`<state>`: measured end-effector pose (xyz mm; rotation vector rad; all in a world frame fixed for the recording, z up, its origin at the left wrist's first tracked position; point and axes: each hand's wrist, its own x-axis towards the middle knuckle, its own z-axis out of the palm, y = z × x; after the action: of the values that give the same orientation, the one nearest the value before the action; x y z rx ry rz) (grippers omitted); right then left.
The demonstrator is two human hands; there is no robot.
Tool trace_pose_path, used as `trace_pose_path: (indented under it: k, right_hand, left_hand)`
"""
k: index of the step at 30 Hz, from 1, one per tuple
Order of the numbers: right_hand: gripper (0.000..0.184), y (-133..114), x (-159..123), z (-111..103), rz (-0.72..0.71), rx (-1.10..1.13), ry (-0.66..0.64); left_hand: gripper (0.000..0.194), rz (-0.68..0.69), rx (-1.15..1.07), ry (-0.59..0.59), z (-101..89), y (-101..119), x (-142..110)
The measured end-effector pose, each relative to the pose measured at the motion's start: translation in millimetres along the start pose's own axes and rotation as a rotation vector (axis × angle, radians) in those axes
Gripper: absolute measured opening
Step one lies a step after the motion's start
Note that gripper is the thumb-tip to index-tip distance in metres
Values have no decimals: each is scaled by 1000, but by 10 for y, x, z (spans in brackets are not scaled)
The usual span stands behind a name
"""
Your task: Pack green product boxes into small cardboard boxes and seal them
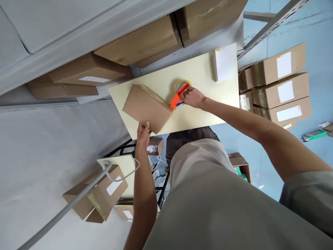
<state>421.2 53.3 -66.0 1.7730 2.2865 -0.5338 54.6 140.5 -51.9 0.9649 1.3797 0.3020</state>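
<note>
A brown cardboard box (147,107) lies on the pale table (201,107), with a strip of tape along its far edge. My left hand (143,133) grips the box's near edge, thumb on top; the fingers underneath are partly hidden. In my right hand (191,97) is an orange tape dispenser (178,96) with a blue part, its front end at the box's right corner. A roll of tape (181,83) shows at the back of the dispenser.
A white box (225,63) stands at the table's far right corner. Large cartons (140,41) line the shelf behind. Stacked cartons (284,85) sit on the right, and another carton (106,189) at lower left, near a grey pole (70,210).
</note>
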Motion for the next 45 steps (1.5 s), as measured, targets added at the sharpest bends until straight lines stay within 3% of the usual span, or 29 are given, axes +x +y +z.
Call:
trace_pose_path:
  k: [4,7,9,12,15,17,19,23,26,32,35,39,45]
  right_hand:
    - [50,-321,-120,37,-95,67,-49]
    - [48,-778,-142,23,-137,79,-109]
    - [45,-1127,-84,-2,-132,123,-121]
    - [41,-1595,86,-47,-86,216,-124]
    - [41,-1899,250,-76,-32,263,-103]
    - [41,-2003,307,-70,14,296,-81]
    - [42,-2049,310,-41,53,307,-56]
    - [38,-2031,123,61,86,332,-21]
    - [38,-1906,-249,146,153,359,-51]
    - [45,-1263,-1389,303,338,228,-114]
    - [44,-921,-1641,299,433,183,-126]
    - [44,-670,-1325,197,435,157,-53]
    - [49,-641,-519,38,291,81,19]
  left_hand:
    - [82,96,269,-96,-220,350,171]
    - [101,185,565,-38,-108,651,375]
    - [102,178,722,45,144,816,525]
    - [97,111,903,198,706,968,691]
    - [110,219,1081,204,1227,1012,725]
    - [114,239,1155,197,1427,1023,684]
    - [115,223,1205,221,1511,1042,621]
    - [121,194,1238,271,1555,1077,542]
    - [123,189,1177,296,1589,1043,553]
    - [126,362,907,210,1541,880,618]
    - [126,373,909,178,1521,841,600]
    - [123,407,918,140,1479,828,494]
    - [114,462,968,-36,1239,796,382]
